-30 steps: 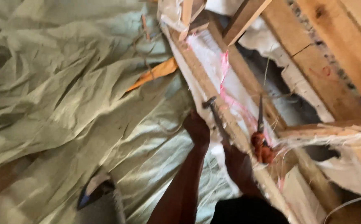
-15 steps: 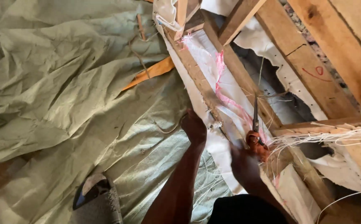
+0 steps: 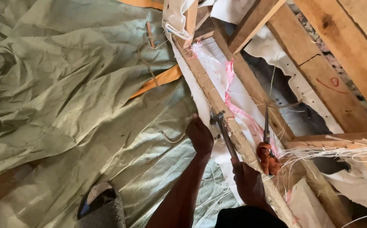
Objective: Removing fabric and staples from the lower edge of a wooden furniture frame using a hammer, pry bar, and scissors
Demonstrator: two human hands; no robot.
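My right hand [image 3: 247, 182] grips the handle of a small hammer [image 3: 223, 131], whose head rests against the long wooden rail [image 3: 200, 74] of a furniture frame. My left hand [image 3: 200, 134] presses on the white woven fabric [image 3: 194, 95] at the rail's left side, just beside the hammer head. Scissors with orange handles [image 3: 268, 150] lie on the white fabric inside the frame, right of the hammer.
A crumpled green woven sheet [image 3: 65, 93] covers the floor on the left. An orange strip [image 3: 158, 80] lies across it. A foot in a grey sandal [image 3: 99, 204] shows at the bottom. Wooden beams [image 3: 318, 63] and frayed white threads [image 3: 335, 150] fill the right side.
The hammer has come up and back onto the rail after a downward swing half a second ago. My left hand stays pressed on the fabric. The scissors have not moved.
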